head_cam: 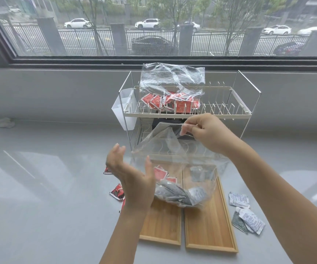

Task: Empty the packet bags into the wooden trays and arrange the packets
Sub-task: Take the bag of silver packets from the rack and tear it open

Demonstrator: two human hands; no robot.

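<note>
The clear bag (176, 168) hangs over the two wooden trays (209, 235), its grey packets (174, 195) bunched in the lower end just above the left tray (159, 225). The right hand (205, 134) is closed on the bag's top edge, pinching the film and lifting it. The left hand (132, 178) is open, fingers spread, cupped beside the bag's lower left side; whether it touches the film I cannot tell.

Seen through the bag, a few red packets (160, 173) lie at the far end of the left tray and something grey lies at the far end of the right one. Most of both trays is bare wood, so emptying looks barely begun and arranging not yet started. Loose red packets (118, 192) lie on the bench (49, 187) left of the trays, grey-and-white ones (247, 216) to the right.

A second bag (172, 86), holding red packets, sits on the top tier of the wire rack (228, 113) behind, apparently still to be emptied.
</note>
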